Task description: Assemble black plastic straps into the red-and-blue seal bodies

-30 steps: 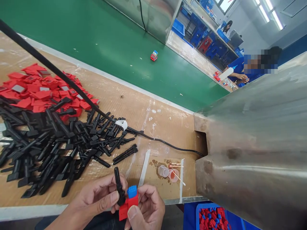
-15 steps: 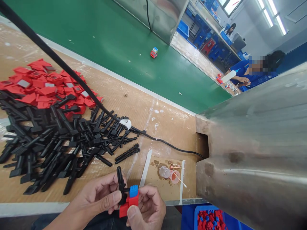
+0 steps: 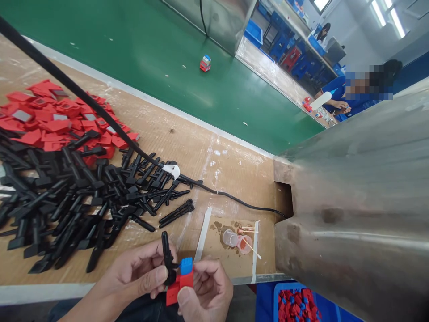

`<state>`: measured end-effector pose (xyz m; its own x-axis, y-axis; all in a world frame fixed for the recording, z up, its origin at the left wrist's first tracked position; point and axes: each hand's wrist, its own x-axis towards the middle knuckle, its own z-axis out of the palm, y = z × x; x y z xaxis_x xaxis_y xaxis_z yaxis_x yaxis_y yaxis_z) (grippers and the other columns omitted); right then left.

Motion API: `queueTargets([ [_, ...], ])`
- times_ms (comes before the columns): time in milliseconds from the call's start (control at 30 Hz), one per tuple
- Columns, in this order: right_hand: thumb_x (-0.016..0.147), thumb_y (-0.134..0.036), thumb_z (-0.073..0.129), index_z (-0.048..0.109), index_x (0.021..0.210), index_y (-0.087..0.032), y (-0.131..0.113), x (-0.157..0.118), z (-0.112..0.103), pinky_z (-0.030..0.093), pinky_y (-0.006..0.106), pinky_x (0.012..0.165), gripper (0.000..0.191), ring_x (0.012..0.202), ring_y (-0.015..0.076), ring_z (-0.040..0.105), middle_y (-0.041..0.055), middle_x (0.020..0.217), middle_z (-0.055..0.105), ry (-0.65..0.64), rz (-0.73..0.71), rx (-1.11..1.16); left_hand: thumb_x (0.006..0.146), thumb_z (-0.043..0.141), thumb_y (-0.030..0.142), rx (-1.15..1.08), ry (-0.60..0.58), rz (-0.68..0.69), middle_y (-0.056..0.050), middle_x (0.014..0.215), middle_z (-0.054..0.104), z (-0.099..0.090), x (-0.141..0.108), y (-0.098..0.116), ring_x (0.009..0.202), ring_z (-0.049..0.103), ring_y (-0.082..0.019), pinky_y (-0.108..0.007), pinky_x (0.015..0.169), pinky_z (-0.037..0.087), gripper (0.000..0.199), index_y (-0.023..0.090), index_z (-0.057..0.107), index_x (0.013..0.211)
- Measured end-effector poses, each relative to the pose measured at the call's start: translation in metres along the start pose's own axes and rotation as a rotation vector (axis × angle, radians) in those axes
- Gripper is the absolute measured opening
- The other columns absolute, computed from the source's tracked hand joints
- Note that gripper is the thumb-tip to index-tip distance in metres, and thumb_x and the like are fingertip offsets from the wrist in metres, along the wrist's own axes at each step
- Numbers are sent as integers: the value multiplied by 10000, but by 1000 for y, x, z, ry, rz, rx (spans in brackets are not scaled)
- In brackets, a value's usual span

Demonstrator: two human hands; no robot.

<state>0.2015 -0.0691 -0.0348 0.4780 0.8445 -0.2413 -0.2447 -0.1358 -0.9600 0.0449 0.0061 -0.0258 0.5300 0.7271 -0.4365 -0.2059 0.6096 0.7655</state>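
Near the table's front edge, my left hand (image 3: pixel 144 273) grips a black stick-like part (image 3: pixel 165 250) between thumb and fingers, its long end pointing up. My right hand (image 3: pixel 209 288) pinches a red block (image 3: pixel 177 288) with a blue top piece (image 3: pixel 186 266). The black part meets the red and blue piece between the hands. A heap of black parts (image 3: pixel 80 192) lies to the left, with red parts (image 3: pixel 50 116) behind it. Two black parts (image 3: pixel 177 213) lie side by side just beyond my hands.
A small clear cup (image 3: pixel 229 238) and a pink dish (image 3: pixel 244 244) with swabs stand right. A black cable (image 3: pixel 234 199) crosses the table. Beyond is a green belt (image 3: pixel 144 67) carrying a red-blue piece (image 3: pixel 205 63). Metal housing (image 3: pixel 351 201) stands right; a blue bin (image 3: pixel 278 304) sits below. A person (image 3: pixel 345 96) works beyond.
The view has shifted slightly. The red-blue piece on the green belt appears further left. My hands keep the same grip, with the parts held almost as before.
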Motion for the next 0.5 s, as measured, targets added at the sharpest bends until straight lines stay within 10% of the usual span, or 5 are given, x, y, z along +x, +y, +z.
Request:
queueTargets([
  [500,629,-607,1004,793,934,-217,-30,3,9,503,201,454,538,479,78,465,-23,699,699,-22,233,80,573,994,776,-84,420,42,14,704,703,46,-10,39,549,582,-140,-232,497,515,573,244,815,687],
])
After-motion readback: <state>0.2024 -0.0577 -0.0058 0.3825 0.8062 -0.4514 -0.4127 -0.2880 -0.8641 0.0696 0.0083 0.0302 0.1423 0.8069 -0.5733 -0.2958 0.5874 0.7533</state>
